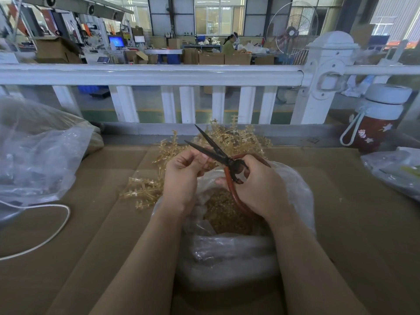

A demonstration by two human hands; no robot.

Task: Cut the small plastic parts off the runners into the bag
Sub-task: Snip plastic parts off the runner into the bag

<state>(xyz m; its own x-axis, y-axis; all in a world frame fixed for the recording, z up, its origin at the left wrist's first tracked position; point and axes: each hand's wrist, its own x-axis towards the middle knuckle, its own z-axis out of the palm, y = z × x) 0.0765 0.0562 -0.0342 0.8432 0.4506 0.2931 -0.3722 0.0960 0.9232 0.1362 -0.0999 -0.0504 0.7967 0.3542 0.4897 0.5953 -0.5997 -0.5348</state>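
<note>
A factory floor. Behind a white railing [150, 75] lies a tall hall with big windows [219, 15], stacked cardboard boxes [56, 51], a computer monitor [116, 41], an industrial stand fan [293, 30] and a worker [229, 45] seated at a distant bench. The near counter [341, 201] is covered in flattened cardboard.

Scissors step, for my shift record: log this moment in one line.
right hand grips scissors, blades open | left hand pinches something, unclear | bag below, holds cut parts | runners behind
</note>
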